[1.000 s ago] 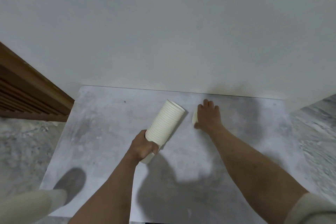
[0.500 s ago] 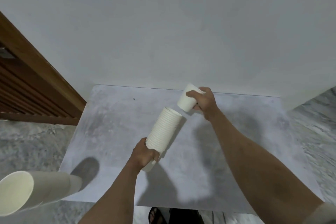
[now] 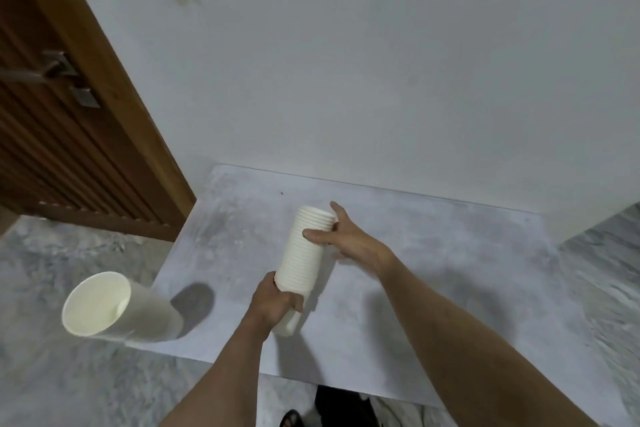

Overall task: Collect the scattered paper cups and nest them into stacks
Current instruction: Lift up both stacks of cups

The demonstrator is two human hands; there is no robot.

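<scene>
Plainly unmarked, the white cup stack sits in the left hand.

Left hand fingers curled; right hand fingers spread.

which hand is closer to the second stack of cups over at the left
Left. The left hand, gripping the held stack low down, is nearer the second stack; the right hand is farther right.

The left hand covers the lower part of the cup stack; the stack hides the right hand's palm. Far left of the stack, the wooden door is cut by the edge, its latch blurred
</scene>
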